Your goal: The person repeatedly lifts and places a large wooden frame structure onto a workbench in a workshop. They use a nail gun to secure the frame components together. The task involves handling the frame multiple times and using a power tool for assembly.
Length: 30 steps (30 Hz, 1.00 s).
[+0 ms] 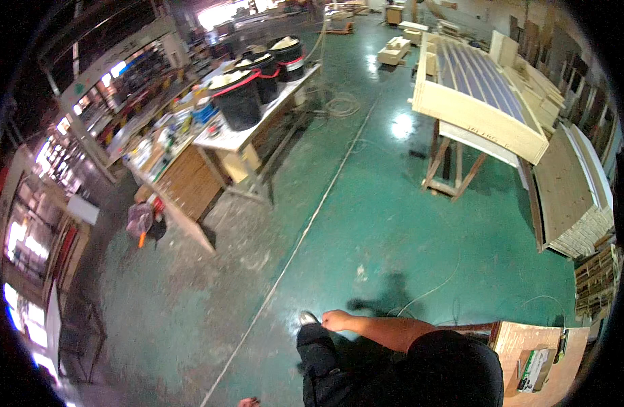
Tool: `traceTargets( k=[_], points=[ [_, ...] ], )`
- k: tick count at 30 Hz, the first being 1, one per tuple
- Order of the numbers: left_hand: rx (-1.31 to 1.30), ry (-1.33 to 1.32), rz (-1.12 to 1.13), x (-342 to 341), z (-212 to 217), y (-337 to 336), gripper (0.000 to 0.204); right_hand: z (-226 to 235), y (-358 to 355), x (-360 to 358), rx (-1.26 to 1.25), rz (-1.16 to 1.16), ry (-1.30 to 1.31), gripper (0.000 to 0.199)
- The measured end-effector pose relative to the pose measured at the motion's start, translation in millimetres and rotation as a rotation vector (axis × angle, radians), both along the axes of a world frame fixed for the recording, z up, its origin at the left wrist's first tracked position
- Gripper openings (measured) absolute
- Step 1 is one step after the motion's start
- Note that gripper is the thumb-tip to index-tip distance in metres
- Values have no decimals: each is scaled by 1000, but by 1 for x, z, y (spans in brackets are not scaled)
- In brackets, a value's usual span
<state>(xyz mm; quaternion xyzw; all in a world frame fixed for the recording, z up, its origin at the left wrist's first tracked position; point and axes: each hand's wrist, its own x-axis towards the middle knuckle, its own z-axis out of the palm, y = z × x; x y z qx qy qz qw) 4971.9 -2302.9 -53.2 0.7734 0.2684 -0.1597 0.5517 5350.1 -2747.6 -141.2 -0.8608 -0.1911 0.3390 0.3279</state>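
My right hand [335, 320] hangs over the green floor at the end of a bare forearm coming out of a black sleeve. Its fingers look curled closed, and no object shows in them. Just beside it is the light tip of my shoe [308, 317], below a dark trouser leg [316, 349]. Of my left hand [247, 402] only a small part enters at the lower edge, so its fingers cannot be made out. Neither hand touches a bench or any other thing that I can see.
A cluttered workbench [190, 178] and a white-topped table [240, 136] with black buckets [236, 102] stand left. At right, a large wooden frame [471, 115] rests on trestles, near stacked boards [575, 193]. A plywood surface [515, 339] lies close at lower right. Hoses [342, 105] cross the floor.
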Motion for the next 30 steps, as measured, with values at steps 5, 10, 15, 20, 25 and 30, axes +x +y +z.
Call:
traceTargets(
  k=[5, 10, 15, 20, 25, 30],
  points=[
    [164, 613, -66, 309, -68, -32, 51, -11, -160, 126, -22, -332, 142, 29],
    [272, 551, -618, 646, -110, -131, 39, -56, -331, 147, -546, -40, 213, 20],
    [-452, -100, -547, 1048, -124, -313, 22, -123, -409, 201, -307, -885, 913, 29],
    [-545, -376, -561, 1350, -31, -531, 5, -136, -450, 430, -186, -875, 755, 33],
    [55, -84, -1061, 1472, -91, -514, 25, -163, -509, 735, -83, -70, -249, 26],
    [221, 791, -709, 1573, -97, -548, 36, -61, -642, 1088, 331, -1004, 233, 31]
  ],
)
